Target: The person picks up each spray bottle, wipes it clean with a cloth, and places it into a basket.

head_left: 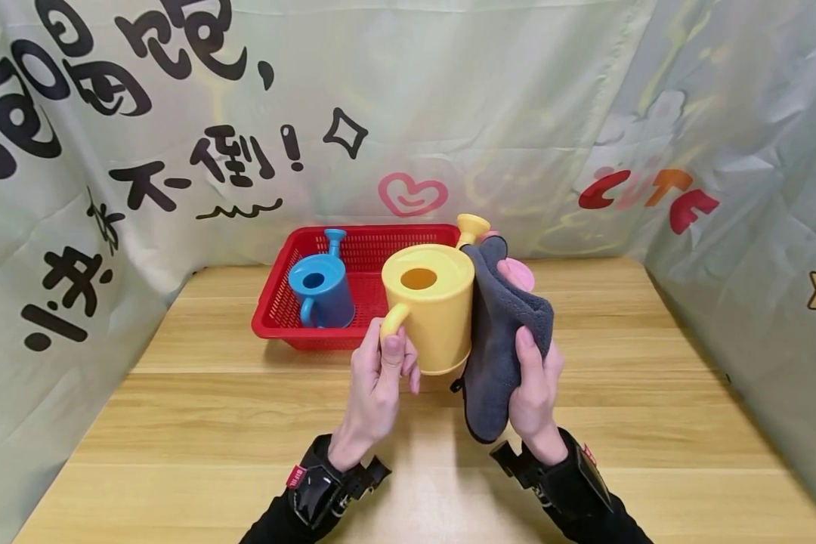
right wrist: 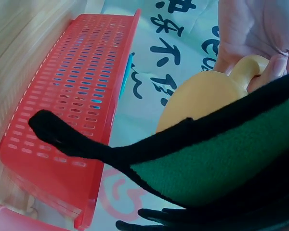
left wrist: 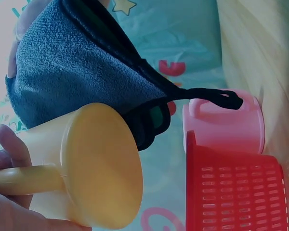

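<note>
In the head view my left hand [head_left: 374, 389] grips the handle of a yellow toy watering can [head_left: 438, 325], raised above the table with its spout [head_left: 472, 225] pointing away. A folded dark grey cloth [head_left: 496, 347] is held by my right hand [head_left: 536, 393], thumb on the near side. The cloth lies against or right beside the can's right side. Its green face [right wrist: 226, 154], black edging and hanging loop [right wrist: 62, 134] show in the right wrist view. From the left wrist, the can's round base [left wrist: 106, 168] is visible; the right hand is mostly hidden behind the cloth.
A red perforated basket [head_left: 272, 321] stands at the back of the wooden table [head_left: 245, 446], with a blue watering can [head_left: 323, 291] inside. Right of the basket is a pink watering can [left wrist: 226, 125], largely covered by the cloth in the head view. Printed fabric hangs behind and at both sides.
</note>
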`<control>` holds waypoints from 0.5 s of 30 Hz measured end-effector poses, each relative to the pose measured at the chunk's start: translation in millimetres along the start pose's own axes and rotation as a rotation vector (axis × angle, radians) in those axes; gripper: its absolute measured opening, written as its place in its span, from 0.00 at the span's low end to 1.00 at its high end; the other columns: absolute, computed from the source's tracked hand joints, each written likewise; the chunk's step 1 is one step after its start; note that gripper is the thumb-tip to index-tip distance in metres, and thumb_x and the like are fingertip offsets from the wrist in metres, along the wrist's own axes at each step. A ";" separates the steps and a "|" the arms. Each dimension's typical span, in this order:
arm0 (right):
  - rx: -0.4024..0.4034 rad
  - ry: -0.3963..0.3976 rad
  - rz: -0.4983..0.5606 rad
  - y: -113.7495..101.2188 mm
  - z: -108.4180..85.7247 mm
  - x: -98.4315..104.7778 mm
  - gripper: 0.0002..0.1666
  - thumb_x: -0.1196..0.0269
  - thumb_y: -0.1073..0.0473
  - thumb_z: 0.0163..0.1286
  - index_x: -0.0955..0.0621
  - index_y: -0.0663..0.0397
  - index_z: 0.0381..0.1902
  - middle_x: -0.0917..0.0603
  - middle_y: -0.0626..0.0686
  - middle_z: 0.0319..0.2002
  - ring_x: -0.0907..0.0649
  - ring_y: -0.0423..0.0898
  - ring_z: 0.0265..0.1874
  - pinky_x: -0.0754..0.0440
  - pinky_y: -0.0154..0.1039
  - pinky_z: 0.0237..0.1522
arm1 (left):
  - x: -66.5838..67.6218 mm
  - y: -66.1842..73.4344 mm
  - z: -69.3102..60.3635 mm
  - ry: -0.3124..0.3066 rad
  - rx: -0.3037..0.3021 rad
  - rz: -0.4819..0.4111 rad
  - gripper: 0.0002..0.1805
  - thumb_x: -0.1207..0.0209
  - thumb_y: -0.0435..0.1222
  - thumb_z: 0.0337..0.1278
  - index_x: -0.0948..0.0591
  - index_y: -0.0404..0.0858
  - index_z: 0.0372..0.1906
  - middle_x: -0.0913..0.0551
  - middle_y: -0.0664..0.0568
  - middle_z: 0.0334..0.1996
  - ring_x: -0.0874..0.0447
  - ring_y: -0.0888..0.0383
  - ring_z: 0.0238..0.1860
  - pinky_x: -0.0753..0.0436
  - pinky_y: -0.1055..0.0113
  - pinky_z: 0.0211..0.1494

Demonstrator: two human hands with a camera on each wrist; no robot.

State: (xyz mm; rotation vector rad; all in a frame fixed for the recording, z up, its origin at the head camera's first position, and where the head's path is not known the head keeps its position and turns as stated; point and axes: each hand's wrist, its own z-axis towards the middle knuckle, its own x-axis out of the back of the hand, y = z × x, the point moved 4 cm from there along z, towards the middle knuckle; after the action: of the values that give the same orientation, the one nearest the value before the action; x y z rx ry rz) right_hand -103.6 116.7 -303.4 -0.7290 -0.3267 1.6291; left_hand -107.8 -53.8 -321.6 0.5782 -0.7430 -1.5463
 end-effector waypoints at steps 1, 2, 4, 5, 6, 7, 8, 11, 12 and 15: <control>-0.002 -0.002 -0.002 0.2 -0.2 0.1 0.27 0.60 0.65 0.77 0.32 0.74 0.69 0.25 0.60 0.69 0.30 0.53 0.74 0.40 0.42 0.79 | 0.4 0.0 0.1 0.002 -0.001 0.001 0.13 0.59 0.35 0.80 0.36 0.31 0.35 0.34 0.43 0.19 0.29 0.59 0.14 0.23 0.69 0.17; -0.006 -0.006 0.000 0.5 -0.6 0.0 0.27 0.60 0.65 0.77 0.32 0.74 0.69 0.25 0.60 0.69 0.30 0.53 0.74 0.40 0.41 0.79 | 0.8 -0.2 0.2 0.004 -0.001 0.002 0.13 0.59 0.35 0.80 0.36 0.31 0.35 0.34 0.43 0.18 0.29 0.59 0.14 0.23 0.69 0.17; -0.018 -0.006 0.001 1.1 -1.2 0.2 0.27 0.60 0.65 0.77 0.31 0.73 0.69 0.25 0.59 0.69 0.30 0.52 0.73 0.39 0.41 0.78 | 1.7 -0.6 0.4 0.010 0.001 0.002 0.13 0.59 0.35 0.81 0.36 0.31 0.35 0.34 0.44 0.18 0.29 0.59 0.14 0.23 0.69 0.17; -0.024 -0.009 0.002 1.3 -1.4 0.1 0.27 0.60 0.65 0.78 0.32 0.73 0.69 0.25 0.59 0.69 0.30 0.52 0.73 0.39 0.41 0.78 | 2.2 -0.8 0.6 0.013 0.002 0.002 0.13 0.59 0.35 0.81 0.36 0.31 0.35 0.34 0.44 0.18 0.29 0.59 0.14 0.23 0.69 0.17; -0.028 -0.012 0.007 1.6 -1.5 0.0 0.27 0.60 0.65 0.78 0.31 0.73 0.69 0.25 0.59 0.69 0.30 0.52 0.73 0.39 0.41 0.78 | 2.6 -1.1 0.8 0.015 0.004 0.002 0.13 0.59 0.35 0.81 0.36 0.31 0.35 0.34 0.44 0.18 0.29 0.59 0.14 0.23 0.69 0.17; -0.030 -0.015 0.008 1.7 -1.7 0.1 0.27 0.60 0.65 0.78 0.31 0.73 0.69 0.24 0.59 0.69 0.30 0.52 0.73 0.39 0.41 0.78 | 3.0 -1.4 1.0 0.016 0.006 0.004 0.13 0.59 0.34 0.81 0.36 0.31 0.35 0.34 0.43 0.18 0.29 0.59 0.14 0.23 0.69 0.17; -0.034 -0.018 0.010 1.8 -1.8 0.1 0.27 0.60 0.65 0.78 0.32 0.73 0.69 0.24 0.59 0.69 0.30 0.52 0.73 0.39 0.41 0.78 | 3.4 -1.7 1.2 0.016 0.007 0.004 0.13 0.59 0.34 0.81 0.36 0.30 0.35 0.34 0.42 0.18 0.29 0.59 0.14 0.23 0.69 0.17; -0.046 -0.032 0.019 2.3 -2.3 0.1 0.27 0.61 0.65 0.78 0.32 0.73 0.69 0.24 0.59 0.69 0.30 0.52 0.73 0.39 0.41 0.78 | 4.2 -2.2 2.0 0.015 0.012 0.005 0.13 0.59 0.34 0.81 0.36 0.30 0.36 0.34 0.40 0.18 0.28 0.59 0.14 0.23 0.69 0.17; -0.051 -0.036 0.021 2.4 -2.6 0.0 0.27 0.61 0.65 0.78 0.32 0.73 0.69 0.24 0.59 0.69 0.30 0.52 0.73 0.38 0.41 0.78 | 4.5 -2.3 2.2 0.015 0.012 0.008 0.13 0.59 0.34 0.81 0.35 0.30 0.36 0.34 0.41 0.18 0.28 0.59 0.14 0.23 0.69 0.17; -0.071 -0.034 0.018 3.0 -3.4 0.2 0.27 0.60 0.65 0.78 0.31 0.72 0.69 0.24 0.58 0.68 0.29 0.51 0.73 0.37 0.39 0.77 | 5.1 -3.4 2.8 0.015 0.013 0.010 0.13 0.59 0.34 0.81 0.35 0.30 0.36 0.33 0.43 0.19 0.28 0.59 0.14 0.23 0.68 0.17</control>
State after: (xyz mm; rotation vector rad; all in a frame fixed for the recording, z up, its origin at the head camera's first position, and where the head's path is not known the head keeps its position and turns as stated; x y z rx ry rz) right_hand -103.9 115.7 -307.9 -0.7605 -0.4055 1.6547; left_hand -112.7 -58.4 -321.9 0.5942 -0.7440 -1.5272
